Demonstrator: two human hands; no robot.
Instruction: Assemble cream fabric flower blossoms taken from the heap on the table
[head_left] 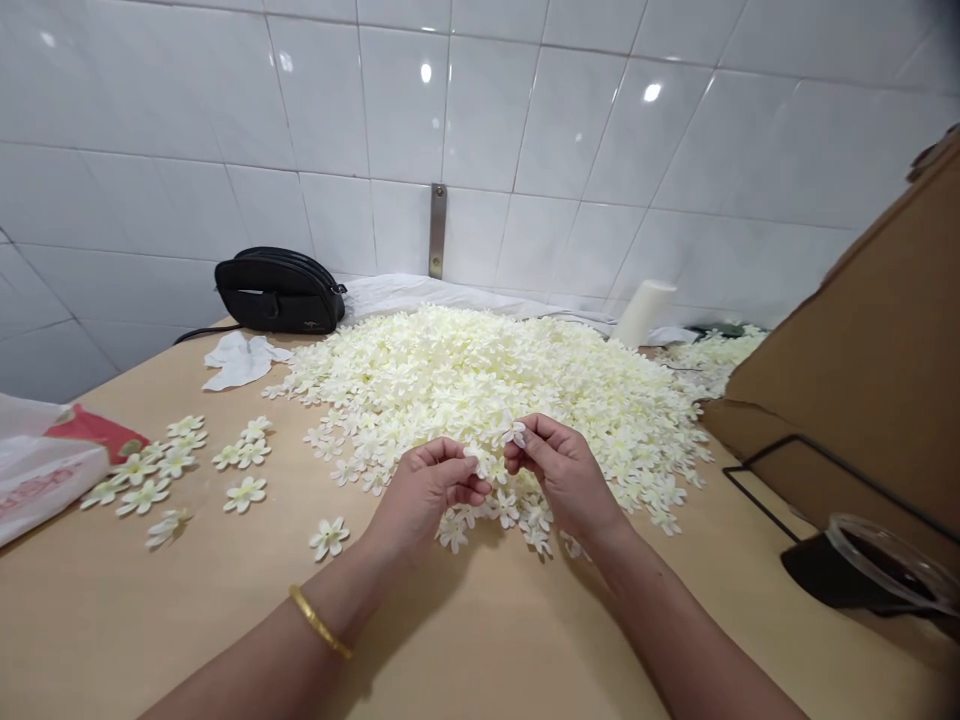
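Note:
A big heap of cream-white artificial flower petals (480, 385) covers the middle of the tan table (225, 620). My left hand (427, 490), with a gold bangle on its wrist, hovers at the heap's near edge with fingers curled and pinched on a petal. My right hand (562, 470) is just beside it, fingertips pinched on a small white flower piece (514, 433). The two hands almost touch. Several finished flowers with yellow centres (176, 465) lie spread out to the left of my hands.
A black pouch (279, 290) and a crumpled white tissue (241, 360) lie at the back left. A white and red plastic bag (45, 465) sits at the left edge. A cardboard box (862, 370), a black wire stand (787, 480) and a clear cup (892, 565) are on the right. A white roll (645, 312) leans by the tiled wall.

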